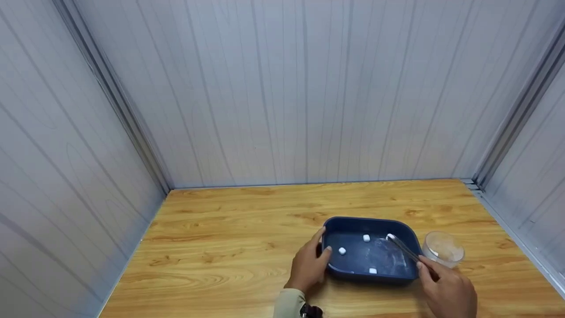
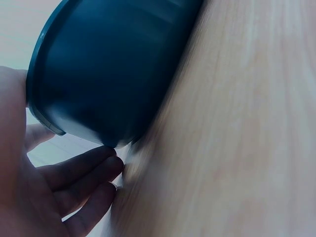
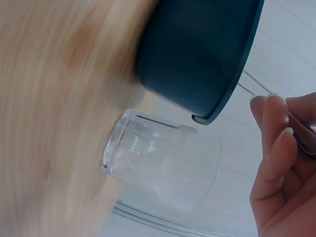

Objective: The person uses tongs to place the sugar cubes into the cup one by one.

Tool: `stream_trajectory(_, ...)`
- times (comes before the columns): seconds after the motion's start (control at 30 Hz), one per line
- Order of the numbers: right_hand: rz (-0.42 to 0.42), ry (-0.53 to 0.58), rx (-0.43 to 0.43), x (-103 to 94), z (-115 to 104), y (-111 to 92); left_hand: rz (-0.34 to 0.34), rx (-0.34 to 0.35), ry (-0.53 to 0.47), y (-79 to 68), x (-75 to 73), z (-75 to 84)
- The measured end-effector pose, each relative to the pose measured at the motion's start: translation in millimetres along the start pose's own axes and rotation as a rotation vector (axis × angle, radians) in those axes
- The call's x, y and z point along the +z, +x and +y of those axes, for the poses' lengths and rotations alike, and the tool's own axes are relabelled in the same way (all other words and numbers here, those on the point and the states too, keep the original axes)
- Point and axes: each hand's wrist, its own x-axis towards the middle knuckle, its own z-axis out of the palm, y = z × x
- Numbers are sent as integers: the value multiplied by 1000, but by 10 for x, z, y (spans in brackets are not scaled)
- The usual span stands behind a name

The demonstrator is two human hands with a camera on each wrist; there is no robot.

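A dark blue rectangular tray (image 1: 353, 224) with rounded corners sits on the table, several small white cubes (image 1: 366, 238) spread over its floor. My left hand (image 1: 307, 266) holds the tray's left end, thumb at the rim; in the left wrist view its other fingers (image 2: 91, 173) lie by the outer wall. Thin metal tweezers (image 1: 405, 250) are pinched in my right hand (image 1: 450, 289) and reach over the tray's right side. Their tips meet a white cube (image 1: 389, 237) near the far right corner; whether they clasp it, I cannot tell.
Just right of the tray stands a clear glass cup (image 1: 446, 247), upright, close to my right hand. A whitish spot shows low in it, too unclear to name. Pale panel walls (image 1: 282, 97) enclose the wooden table (image 1: 212, 247) at the back and sides.
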Motion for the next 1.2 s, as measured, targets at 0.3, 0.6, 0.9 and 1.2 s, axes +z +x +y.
stream_trajectory(0.3,-22,-38,57,-50,-10,9,-5,-19,-13,-3,6,1)
stream_trajectory(0.6,54,-3,10,-105,14,3,-2,-21,-13,-2,7,-5)
stream_trajectory(0.9,52,-13,31,-162,16,9,-2,-19,7,-2,-3,-6)
stream_trajectory(1.2,50,-26,33,-201,27,20,4,-8,2,-6,1,5)
